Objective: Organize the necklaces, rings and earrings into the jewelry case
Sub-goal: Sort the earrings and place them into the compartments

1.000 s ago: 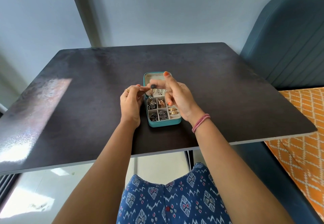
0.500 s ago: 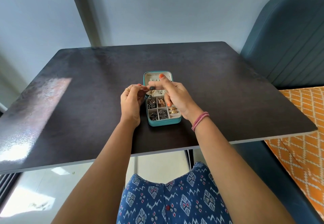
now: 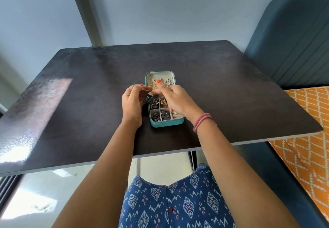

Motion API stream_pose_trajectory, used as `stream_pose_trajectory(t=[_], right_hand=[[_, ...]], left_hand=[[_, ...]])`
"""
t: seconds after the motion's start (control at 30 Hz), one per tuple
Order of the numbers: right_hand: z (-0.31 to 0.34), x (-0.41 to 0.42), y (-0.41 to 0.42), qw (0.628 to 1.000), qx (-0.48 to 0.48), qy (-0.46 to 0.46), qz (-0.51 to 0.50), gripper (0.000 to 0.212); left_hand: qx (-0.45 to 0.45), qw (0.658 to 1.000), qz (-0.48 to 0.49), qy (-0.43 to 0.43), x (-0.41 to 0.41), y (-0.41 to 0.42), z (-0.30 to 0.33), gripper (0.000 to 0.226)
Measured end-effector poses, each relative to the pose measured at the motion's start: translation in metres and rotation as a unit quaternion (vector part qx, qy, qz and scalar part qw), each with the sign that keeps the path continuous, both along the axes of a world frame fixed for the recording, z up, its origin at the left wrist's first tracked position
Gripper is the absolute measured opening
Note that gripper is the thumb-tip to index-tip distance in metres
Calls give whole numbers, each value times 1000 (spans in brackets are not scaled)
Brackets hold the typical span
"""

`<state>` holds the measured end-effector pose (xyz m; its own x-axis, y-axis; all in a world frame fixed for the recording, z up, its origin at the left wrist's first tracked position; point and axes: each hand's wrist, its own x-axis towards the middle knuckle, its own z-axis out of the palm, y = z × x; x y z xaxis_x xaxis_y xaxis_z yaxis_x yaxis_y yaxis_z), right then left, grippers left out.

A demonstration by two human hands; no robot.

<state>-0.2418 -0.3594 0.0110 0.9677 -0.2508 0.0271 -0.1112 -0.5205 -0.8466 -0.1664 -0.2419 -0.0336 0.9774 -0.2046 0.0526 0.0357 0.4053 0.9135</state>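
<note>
Our two hands meet above the open jewelry case on the dark tabletop.

The tabletop (image 3: 231,88) fills most of what we see, with a blue padded seat (image 3: 293,37) and an orange patterned cushion (image 3: 306,138) to our right. Near its middle sits the teal jewelry case (image 3: 166,123), lid laid back, its compartments holding earrings (image 3: 154,103) and other small pieces. Our right hand (image 3: 178,101) hovers over the case, fingers curled, pinching a small dark piece (image 3: 155,95) we cannot identify. Our left hand (image 3: 132,103), just beside the case, has fingers bent toward that same spot; we cannot tell whether they grip anything.
</note>
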Motion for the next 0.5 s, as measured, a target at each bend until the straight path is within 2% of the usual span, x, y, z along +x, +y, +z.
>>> stream_pose_trajectory(t=[0.17,0.3,0.5], right_hand=[[0,1,-2,1000,-14,8,4,57],[1,3,-2,999,-35,31,11,69],[-3,8,-3,999,2,30,33,60]], left_hand=[[7,1000,2,0,0,0,-1,17],[10,1000,5,-1,-1,0,0,18],[2,1000,1,0,-1,0,1,18]])
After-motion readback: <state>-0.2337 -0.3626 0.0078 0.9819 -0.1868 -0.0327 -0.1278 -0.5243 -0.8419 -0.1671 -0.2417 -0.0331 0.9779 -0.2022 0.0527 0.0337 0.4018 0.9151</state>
